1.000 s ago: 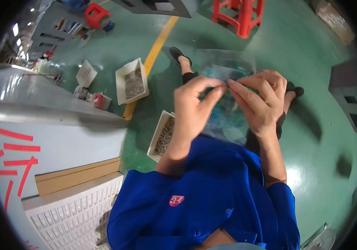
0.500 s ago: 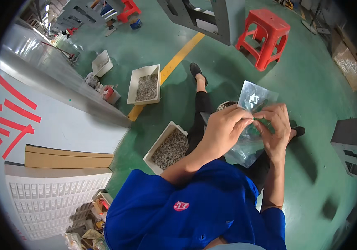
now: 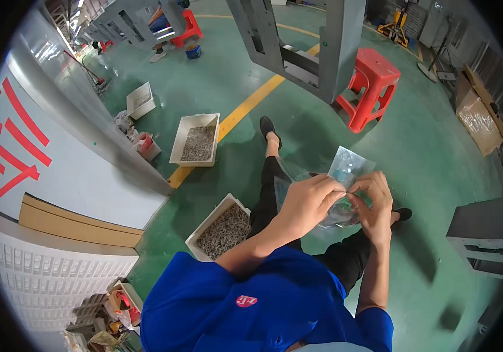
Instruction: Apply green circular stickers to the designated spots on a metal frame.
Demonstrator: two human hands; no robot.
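The green floor carries it all, with a yellow line running slantwise over it. A white bin stands across that line, a nearer bin sits tilted in view just beside the person's leg, and a small bin farther off. A red stool, a blue bucket and, at right, a grey cabinet also stand there.

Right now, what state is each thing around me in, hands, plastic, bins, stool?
Left hand: fingertips pinched together at the clear plastic piece
Right hand: fingertips pinched at the same spot
Clear plastic piece: sticking out beyond the fingertips
Nearest white bin: open, holding many small loose pieces
Middle white bin: open, partly filled
Farthest white bin: open, contents too small to tell
Nearer red stool: upright, unoccupied
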